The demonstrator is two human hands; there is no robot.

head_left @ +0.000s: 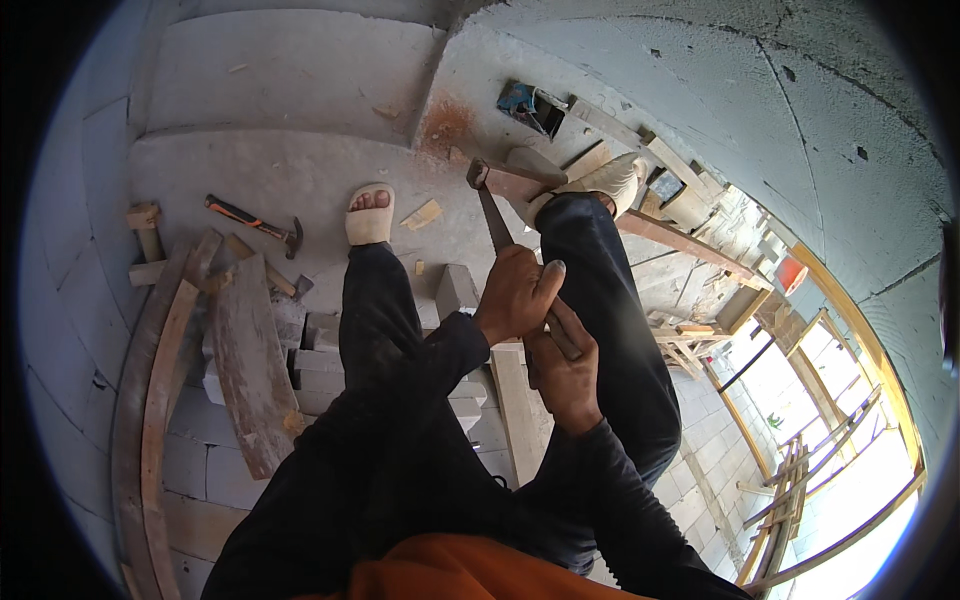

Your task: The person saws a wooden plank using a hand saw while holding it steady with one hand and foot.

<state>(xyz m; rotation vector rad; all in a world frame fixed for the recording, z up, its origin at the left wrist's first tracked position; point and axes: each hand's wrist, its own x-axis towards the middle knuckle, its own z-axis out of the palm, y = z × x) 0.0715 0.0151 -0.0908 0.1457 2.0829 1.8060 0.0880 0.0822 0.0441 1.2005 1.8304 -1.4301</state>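
Both hands are closed around what looks like a handsaw. Its narrow grey blade (494, 218) points away from me, with the tip at the end of a reddish-brown wooden beam (520, 186). My left hand (517, 294) grips farther forward, near the blade. Closer to my body, my right hand (568, 378) wraps round the handle (566, 330). Fingers hide part of the tool, and whether the blade is in the wood I cannot tell. My right foot (605, 185) is at the beam, while my left foot, in a pale slipper (371, 212), stands on the floor.
A claw hammer (258, 222) lies on the floor at left, near long boards (245, 360) and grey blocks (320, 372). A blue-edged box (530, 107) sits ahead. Timber offcuts line the right wall (800, 140); a red bucket (791, 275) and wooden framing stand farther right.
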